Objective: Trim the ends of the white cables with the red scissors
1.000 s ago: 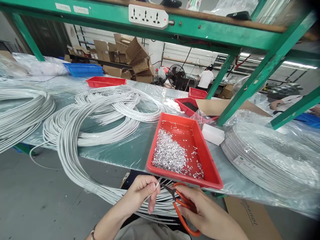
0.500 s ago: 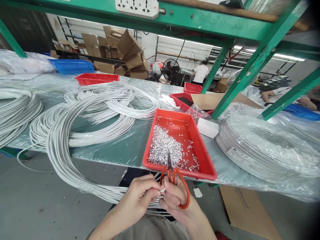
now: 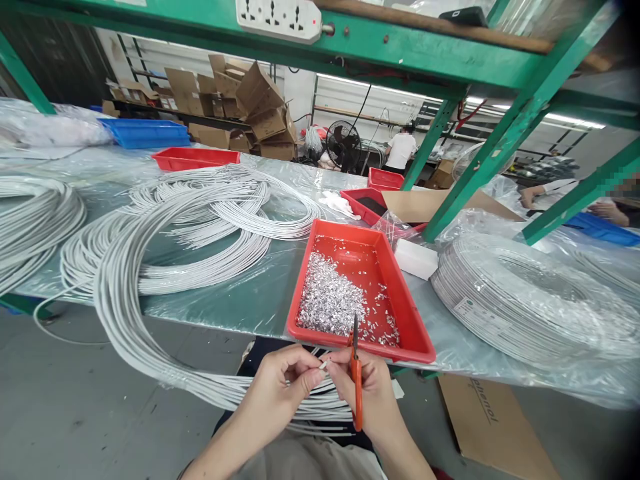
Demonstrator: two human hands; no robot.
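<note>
My left hand [image 3: 287,383] is closed, its thumb and forefinger pinching the end of a white cable [image 3: 323,365]. My right hand [image 3: 367,383] keeps orange-handled scissors [image 3: 357,383] in its grip, their dark blades pointing up and away from me. The right thumb and forefinger also meet at the cable end, close against the left fingertips. Under both hands runs a bundle of white cables [image 3: 213,387], coming off a large coil [image 3: 113,280] at the left. Just beyond the hands, a red tray [image 3: 417,327] holds a heap of small silvery pieces [image 3: 330,297].
More cable coils [image 3: 37,227] lie on the plastic-covered table [image 3: 215,313]. A wrapped cable roll [image 3: 525,300] and a white box [image 3: 416,258] stand at the right. Green frame posts [image 3: 500,143] slant across there. A co-worker's hand [image 3: 610,212] shows at far right.
The scissors have turned in my right hand, so their handles now appear edge-on and the blades point more upright. Both hands stay together at the cable end, the right one slightly higher.
</note>
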